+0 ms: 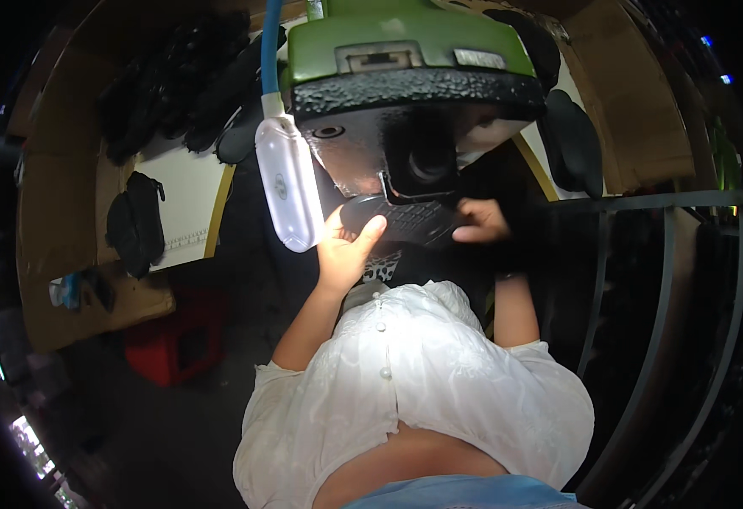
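Head view. The left hand (343, 248) and the right hand (479, 222) together hold a black shoe sole (405, 220) flat beneath the head of a green-topped machine (405, 59). The left fingers curl over the sole's near end, thumb on top; the right fingers close on its far end. A lit white lamp (288, 182) on a blue flexible neck hangs just beside the left hand. More black soles (176, 72) lie piled at upper left on the worktop (187, 199); a red stool (172, 339) stands on the floor.
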{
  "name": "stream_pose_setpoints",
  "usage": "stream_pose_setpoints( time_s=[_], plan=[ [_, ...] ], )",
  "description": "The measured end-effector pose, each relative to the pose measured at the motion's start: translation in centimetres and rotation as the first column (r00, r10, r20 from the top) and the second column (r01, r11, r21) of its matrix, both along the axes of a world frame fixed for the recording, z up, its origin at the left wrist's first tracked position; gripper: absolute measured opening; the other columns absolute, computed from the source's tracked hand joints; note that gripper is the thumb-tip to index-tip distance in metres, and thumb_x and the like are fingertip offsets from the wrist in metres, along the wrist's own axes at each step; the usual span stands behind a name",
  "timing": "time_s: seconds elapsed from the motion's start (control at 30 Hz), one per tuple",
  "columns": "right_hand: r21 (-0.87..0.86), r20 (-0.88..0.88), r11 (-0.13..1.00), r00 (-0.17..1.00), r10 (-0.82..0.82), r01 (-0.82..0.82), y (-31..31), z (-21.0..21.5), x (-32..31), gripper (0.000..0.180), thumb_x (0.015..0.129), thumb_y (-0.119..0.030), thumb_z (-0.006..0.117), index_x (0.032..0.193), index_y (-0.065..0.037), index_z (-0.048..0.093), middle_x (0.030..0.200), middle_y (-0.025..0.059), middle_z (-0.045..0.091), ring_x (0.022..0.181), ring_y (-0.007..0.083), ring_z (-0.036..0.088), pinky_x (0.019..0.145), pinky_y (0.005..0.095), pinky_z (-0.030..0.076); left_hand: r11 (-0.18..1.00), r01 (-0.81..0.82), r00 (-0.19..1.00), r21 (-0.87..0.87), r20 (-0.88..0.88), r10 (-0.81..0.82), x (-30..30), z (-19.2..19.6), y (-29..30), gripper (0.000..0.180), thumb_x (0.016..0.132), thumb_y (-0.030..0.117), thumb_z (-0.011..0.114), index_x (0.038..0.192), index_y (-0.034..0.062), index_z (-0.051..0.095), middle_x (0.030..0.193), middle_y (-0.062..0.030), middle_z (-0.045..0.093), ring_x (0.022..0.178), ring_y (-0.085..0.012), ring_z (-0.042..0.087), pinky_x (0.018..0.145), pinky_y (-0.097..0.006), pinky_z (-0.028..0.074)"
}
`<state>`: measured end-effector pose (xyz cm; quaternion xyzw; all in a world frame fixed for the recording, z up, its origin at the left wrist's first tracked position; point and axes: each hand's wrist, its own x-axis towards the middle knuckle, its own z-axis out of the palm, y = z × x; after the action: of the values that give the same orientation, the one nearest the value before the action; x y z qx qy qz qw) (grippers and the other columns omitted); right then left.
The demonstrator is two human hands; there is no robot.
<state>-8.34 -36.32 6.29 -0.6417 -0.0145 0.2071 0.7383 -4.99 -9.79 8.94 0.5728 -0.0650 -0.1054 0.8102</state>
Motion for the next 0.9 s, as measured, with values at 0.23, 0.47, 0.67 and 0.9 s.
stream_pose_setpoints(
  time_s=[0.23, 0.47, 0.67, 0.9],
  plan=[
    [0.255, 0.202, 0.902, 0.893, -0.403, 0.349, 3.8, 4.1, 2.8, 0.025, 0.065, 0.002, 0.070, 0.089, 0.002, 0.063, 0.080, 0.0056, 0.064, 0.072, 0.0105, 0.059, 0.068, 0.0222, 0.048, 0.998, -0.006, 1.000, 0.055, -0.004, 0.007, 0.1, -1.0, 3.0, 0.035, 0.078, -0.001, 0.066, 0.110, -0.0034, 0.053, 0.103, -0.0072, 0.059, 0.093, -0.0139, 0.056, 0.084, -0.028, 0.045],
    [0.088, 0.366, 0.966, 0.894, -0.260, 0.245, 9.7, 5.6, 4.4, 0.043, 0.064, -0.003, 0.078, 0.102, 0.002, 0.057, 0.093, 0.0052, 0.063, 0.084, 0.0105, 0.059, 0.080, 0.0253, 0.048, 0.988, -0.070, 0.997, 0.139, -0.012, 0.072, 0.3, -3.3, 9.2, 0.030, 0.077, 0.003, 0.068, 0.104, -0.0024, 0.057, 0.096, -0.0035, 0.062, 0.087, -0.0088, 0.057, 0.080, -0.025, 0.045],
    [-0.020, 0.479, 0.957, 0.843, -0.244, 0.289, 12.2, 6.2, 4.9, 0.062, 0.062, -0.005, 0.081, 0.114, -0.001, 0.047, 0.102, 0.0053, 0.059, 0.092, 0.0114, 0.058, 0.082, 0.0270, 0.047, 0.926, 0.223, 0.975, 0.306, -0.060, -0.215, 0.1, -4.3, 8.4, 0.036, 0.075, 0.005, 0.071, 0.107, -0.0030, 0.058, 0.100, -0.0063, 0.063, 0.091, -0.0129, 0.058, 0.081, -0.028, 0.046],
    [-0.283, 0.612, 0.845, 0.764, -0.205, 0.453, 12.0, 6.5, 3.2, 0.069, 0.060, -0.015, 0.082, 0.118, -0.001, 0.045, 0.109, 0.0127, 0.056, 0.100, 0.0213, 0.056, 0.087, 0.0309, 0.046, 0.788, 0.040, 0.953, 0.614, 0.213, -0.214, -0.6, -4.2, 0.3, 0.029, 0.070, 0.019, 0.075, 0.086, -0.0013, 0.063, 0.075, -0.0142, 0.065, 0.067, -0.0214, 0.064, 0.062, -0.032, 0.048]
  ],
)
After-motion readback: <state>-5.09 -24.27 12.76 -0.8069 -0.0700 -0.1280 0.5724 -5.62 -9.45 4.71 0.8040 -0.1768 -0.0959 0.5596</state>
